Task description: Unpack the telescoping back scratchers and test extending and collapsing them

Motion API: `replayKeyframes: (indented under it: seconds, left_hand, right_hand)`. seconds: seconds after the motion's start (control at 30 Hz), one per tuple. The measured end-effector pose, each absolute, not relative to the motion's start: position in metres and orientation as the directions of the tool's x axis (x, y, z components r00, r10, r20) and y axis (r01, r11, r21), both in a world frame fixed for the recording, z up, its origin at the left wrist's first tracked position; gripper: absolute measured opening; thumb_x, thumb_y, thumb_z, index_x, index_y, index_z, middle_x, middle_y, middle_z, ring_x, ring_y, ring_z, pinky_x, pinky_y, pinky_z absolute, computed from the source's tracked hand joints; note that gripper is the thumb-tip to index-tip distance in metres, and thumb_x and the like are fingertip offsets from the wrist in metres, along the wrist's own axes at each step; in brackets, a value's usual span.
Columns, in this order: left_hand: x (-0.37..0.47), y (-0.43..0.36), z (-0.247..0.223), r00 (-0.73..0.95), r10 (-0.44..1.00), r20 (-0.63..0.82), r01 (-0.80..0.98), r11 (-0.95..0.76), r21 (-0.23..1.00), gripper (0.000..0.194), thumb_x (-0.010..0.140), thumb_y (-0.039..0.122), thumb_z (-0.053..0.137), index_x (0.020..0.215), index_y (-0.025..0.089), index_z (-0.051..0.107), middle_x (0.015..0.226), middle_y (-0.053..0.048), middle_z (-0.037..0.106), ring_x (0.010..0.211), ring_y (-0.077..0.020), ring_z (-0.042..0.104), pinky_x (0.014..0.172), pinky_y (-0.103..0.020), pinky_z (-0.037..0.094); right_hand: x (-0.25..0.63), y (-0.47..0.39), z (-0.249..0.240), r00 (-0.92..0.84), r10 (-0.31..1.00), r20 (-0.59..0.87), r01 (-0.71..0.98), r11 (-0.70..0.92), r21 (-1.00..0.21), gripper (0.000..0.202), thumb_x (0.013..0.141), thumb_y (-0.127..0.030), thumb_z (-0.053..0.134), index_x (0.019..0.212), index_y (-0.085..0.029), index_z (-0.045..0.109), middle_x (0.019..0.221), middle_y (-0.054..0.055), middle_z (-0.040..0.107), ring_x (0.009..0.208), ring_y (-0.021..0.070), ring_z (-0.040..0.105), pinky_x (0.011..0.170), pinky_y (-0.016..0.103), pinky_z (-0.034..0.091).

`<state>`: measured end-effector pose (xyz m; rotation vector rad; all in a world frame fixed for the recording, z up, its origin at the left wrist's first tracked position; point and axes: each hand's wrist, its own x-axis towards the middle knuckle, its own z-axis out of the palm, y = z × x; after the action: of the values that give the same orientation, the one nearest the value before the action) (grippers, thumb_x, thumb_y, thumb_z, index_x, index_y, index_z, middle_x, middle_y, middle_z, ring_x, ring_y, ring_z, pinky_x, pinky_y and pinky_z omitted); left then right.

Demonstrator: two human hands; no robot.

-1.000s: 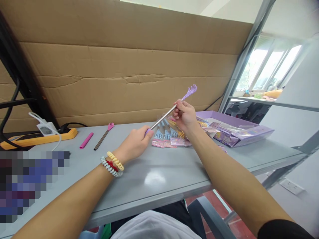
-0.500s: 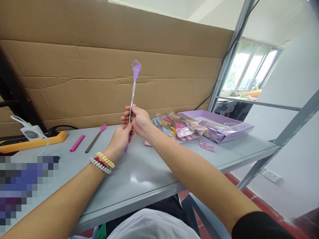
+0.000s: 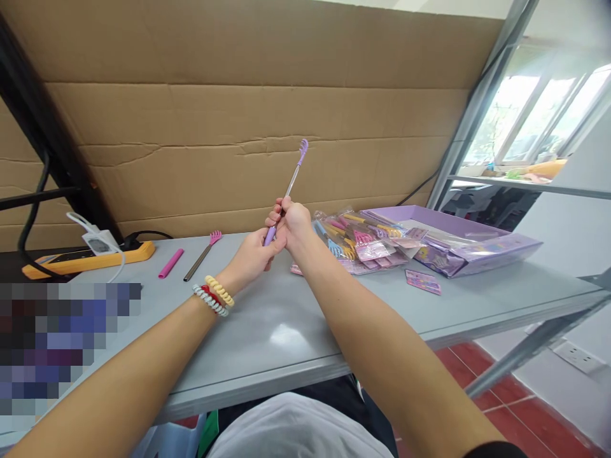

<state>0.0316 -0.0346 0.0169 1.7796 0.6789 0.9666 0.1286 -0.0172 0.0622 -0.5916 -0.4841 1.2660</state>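
Left hand (image 3: 254,259) is gripping a purple back scratcher (image 3: 291,186) by its handle (image 3: 270,236); right hand (image 3: 296,224) is pinching the metal rod (image 3: 294,174) just above — claw end (image 3: 303,150) is pointing up over the gray table (image 3: 258,331). Pink tube (image 3: 170,263) and pink-clawed scratcher (image 3: 202,257) are lying left, packaged back scratchers (image 3: 365,245) right — purple box (image 3: 491,254) sitting beside them, cardboard panel (image 3: 214,114) standing behind.
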Motion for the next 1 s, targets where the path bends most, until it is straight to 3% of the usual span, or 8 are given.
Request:
replayKeyframes:
  seconds: [0.1,0.23,0.43,0.63,1.0]
  left_hand:
    - [0.032,-0.036,0.019,0.580,0.746,0.329,0.025,-0.420,0.907,0.035,0.070,0.037,0.065,0.068,0.020,0.035,0.057,0.009,0.031,0.043,-0.0036,0.030,0.039,-0.019,0.026]
    - [0.034,-0.041,0.022,0.550,0.768,0.329,0.158,-0.482,0.862,0.026,0.072,0.033,0.061,0.071,0.020,0.039,0.057,0.008,0.033,0.043,-0.0045,0.029,0.039,-0.020,0.028]
    - [0.033,-0.041,0.025,0.536,0.753,0.381,0.280,-0.584,0.762,0.025,0.077,0.042,0.056,0.081,0.018,0.049,0.059,0.005,0.046,0.050,-0.0086,0.040,0.048,-0.022,0.034]
    - [0.030,-0.035,0.025,0.563,0.711,0.421,0.345,-0.665,0.663,0.032,0.076,0.047,0.057,0.080,0.017,0.050,0.078,-0.002,0.058,0.065,-0.0130,0.048,0.055,-0.022,0.036]
    - [0.035,-0.051,0.037,0.532,0.764,0.365,0.410,-0.610,0.678,0.030,0.080,0.044,0.051,0.065,0.020,0.042,0.051,0.004,0.040,0.044,-0.0084,0.030,0.043,-0.023,0.023]
  right_hand:
    - [0.132,-0.020,0.063,0.237,0.970,0.049,-0.750,0.214,-0.626,0.025,0.096,-0.024,0.031,0.073,-0.018,0.039,0.051,-0.008,0.033,0.035,0.0027,0.026,0.036,0.017,0.023]
    - [0.135,-0.022,0.063,0.234,0.971,0.040,-0.761,0.208,-0.614,0.024,0.095,-0.023,0.031,0.073,-0.019,0.038,0.050,-0.008,0.032,0.035,0.0023,0.023,0.035,0.017,0.021]
    - [0.134,-0.022,0.063,0.297,0.955,0.002,-0.788,0.246,-0.565,0.020,0.089,-0.017,0.031,0.071,-0.019,0.038,0.048,-0.008,0.031,0.034,0.0034,0.021,0.033,0.018,0.019]
    - [0.133,-0.023,0.063,0.417,0.908,-0.052,-0.768,0.321,-0.555,0.019,0.085,-0.015,0.032,0.068,-0.019,0.037,0.046,-0.008,0.030,0.032,0.0038,0.022,0.033,0.019,0.017]
    - [0.139,-0.032,0.072,0.437,0.899,-0.014,-0.760,0.361,-0.540,0.026,0.092,-0.025,0.031,0.068,-0.019,0.037,0.045,-0.008,0.029,0.032,0.0032,0.021,0.031,0.018,0.017]
